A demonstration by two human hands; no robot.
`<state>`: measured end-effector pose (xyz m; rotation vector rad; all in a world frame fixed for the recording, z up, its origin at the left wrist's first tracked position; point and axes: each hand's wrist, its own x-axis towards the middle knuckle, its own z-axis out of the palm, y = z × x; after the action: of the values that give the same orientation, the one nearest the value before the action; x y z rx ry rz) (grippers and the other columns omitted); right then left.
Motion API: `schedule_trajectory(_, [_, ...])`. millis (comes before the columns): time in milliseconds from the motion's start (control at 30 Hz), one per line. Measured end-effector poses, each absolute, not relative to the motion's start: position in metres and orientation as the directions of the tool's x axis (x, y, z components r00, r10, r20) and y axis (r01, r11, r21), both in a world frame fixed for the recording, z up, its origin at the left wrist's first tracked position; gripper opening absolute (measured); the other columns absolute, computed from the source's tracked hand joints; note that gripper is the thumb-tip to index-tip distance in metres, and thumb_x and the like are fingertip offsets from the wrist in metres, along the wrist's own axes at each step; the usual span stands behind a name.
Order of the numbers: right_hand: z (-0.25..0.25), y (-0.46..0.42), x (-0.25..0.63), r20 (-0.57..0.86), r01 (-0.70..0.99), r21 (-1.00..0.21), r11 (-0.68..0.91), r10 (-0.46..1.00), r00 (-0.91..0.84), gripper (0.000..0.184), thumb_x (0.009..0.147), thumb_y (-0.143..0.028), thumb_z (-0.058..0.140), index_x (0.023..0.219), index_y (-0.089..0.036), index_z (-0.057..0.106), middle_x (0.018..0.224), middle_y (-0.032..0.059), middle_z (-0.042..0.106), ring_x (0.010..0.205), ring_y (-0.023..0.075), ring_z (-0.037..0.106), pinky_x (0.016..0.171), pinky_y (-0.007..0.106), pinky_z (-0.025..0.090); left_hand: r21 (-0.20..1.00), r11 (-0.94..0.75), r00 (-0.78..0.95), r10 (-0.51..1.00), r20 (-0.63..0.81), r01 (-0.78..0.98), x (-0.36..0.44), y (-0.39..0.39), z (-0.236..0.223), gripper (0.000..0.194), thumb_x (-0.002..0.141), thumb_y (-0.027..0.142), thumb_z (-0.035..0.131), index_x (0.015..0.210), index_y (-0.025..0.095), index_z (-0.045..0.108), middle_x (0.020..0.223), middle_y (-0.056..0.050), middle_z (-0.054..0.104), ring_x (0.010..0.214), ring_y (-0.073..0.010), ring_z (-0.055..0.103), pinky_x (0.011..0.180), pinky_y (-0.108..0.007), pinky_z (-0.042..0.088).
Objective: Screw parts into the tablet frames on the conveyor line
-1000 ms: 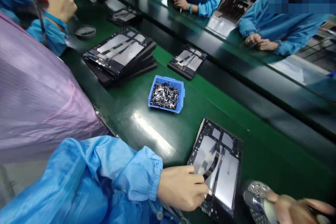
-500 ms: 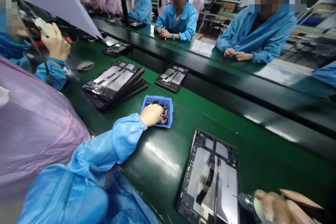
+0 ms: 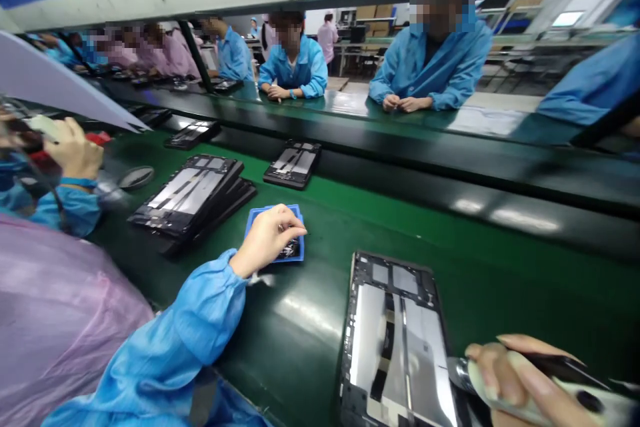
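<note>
The left hand [image 3: 267,239] is reaching into a blue plastic bin [image 3: 299,230], its fingers [image 3: 287,220] curling narrowly over light, slippery small metal parts [image 3: 289,251]; whether they are pinching any is hidden. On the green bench [image 3: 310,320], a thin, stiff tablet frame [image 3: 395,340] is lying with open room around it, best taken by its edges, while the right hand [image 3: 520,380] is wrapping around an electric screwdriver [image 3: 459,373] just beside it.

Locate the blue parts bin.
In the head view, the blue parts bin sits on the green conveyor belt under the left hand, right of the stacked black tablet frames.
</note>
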<state>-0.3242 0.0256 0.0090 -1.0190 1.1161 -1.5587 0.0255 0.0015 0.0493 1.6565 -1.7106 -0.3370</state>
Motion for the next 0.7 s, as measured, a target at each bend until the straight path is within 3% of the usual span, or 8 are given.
schedule_trajectory(133, [0.036, 0.031, -0.311, 0.149, 0.218, -0.959, -0.184, -0.974, -0.168, 0.017, 0.07, -0.031, 0.074, 0.08, -0.02, 0.068, 0.047, -0.0009, 0.047, 0.044, 0.0141, 0.05, 0.058, 0.037, 0.052, 0.65, 0.341, -0.048, -0.904, 0.425, -0.679, -0.035, -0.014, 0.014, 0.016, 0.089, 0.027, 0.064, 0.082, 0.018, 0.075, 0.076, -0.002, 0.072, 0.068, -0.0131, 0.064, 0.067, -0.022, 0.047])
schedule_trajectory(300, [0.046, 0.032, -0.302, 0.212, 0.223, -0.939, -0.263, -0.95, -0.231, 0.015, 0.072, -0.027, 0.07, 0.079, -0.015, 0.065, 0.045, -0.0025, 0.047, 0.041, 0.0115, 0.05, 0.055, 0.028, 0.051, 0.592, 0.352, -0.075, -0.895, 0.44, -0.725, -0.069, -0.037, -0.037, 0.016, 0.092, 0.024, 0.06, 0.089, 0.02, 0.076, 0.089, -0.002, 0.076, 0.08, -0.0165, 0.071, 0.074, -0.023, 0.051])
schedule_trajectory(433, [0.043, 0.032, -0.307, 0.18, 0.233, -0.944, -0.233, -0.957, -0.227, 0.015, 0.072, -0.028, 0.072, 0.078, -0.016, 0.065, 0.045, -0.0025, 0.047, 0.042, 0.0113, 0.05, 0.054, 0.027, 0.051, 0.605, 0.323, -0.033, -0.897, 0.44, -0.728, -0.067, -0.044, -0.044, 0.018, 0.092, 0.022, 0.058, 0.091, 0.018, 0.076, 0.09, -0.004, 0.076, 0.081, -0.0168, 0.071, 0.076, -0.024, 0.052])
schedule_trajectory(600, [0.028, 0.033, -0.325, 0.151, 0.208, -0.963, -0.175, -0.981, -0.126, 0.016, 0.075, -0.03, 0.073, 0.085, -0.019, 0.069, 0.049, -0.0005, 0.05, 0.049, 0.0156, 0.055, 0.056, 0.031, 0.054, 0.763, 0.099, 0.09, -0.975, 0.201, -0.639, -0.063, -0.051, -0.035, 0.012, 0.082, 0.014, 0.062, 0.081, 0.017, 0.074, 0.077, -0.002, 0.074, 0.068, -0.014, 0.068, 0.066, -0.021, 0.051])
schedule_trajectory(700, [0.024, 0.032, -0.331, 0.137, 0.213, -0.963, -0.166, -0.98, -0.146, 0.016, 0.074, -0.029, 0.075, 0.085, -0.019, 0.069, 0.051, 0.0005, 0.051, 0.051, 0.0172, 0.056, 0.055, 0.032, 0.054, 0.816, -0.016, 0.144, -0.986, 0.082, -0.578, -0.06, -0.059, -0.034, 0.014, 0.085, 0.017, 0.058, 0.084, 0.015, 0.072, 0.076, -0.002, 0.073, 0.063, -0.0127, 0.066, 0.063, -0.02, 0.05])
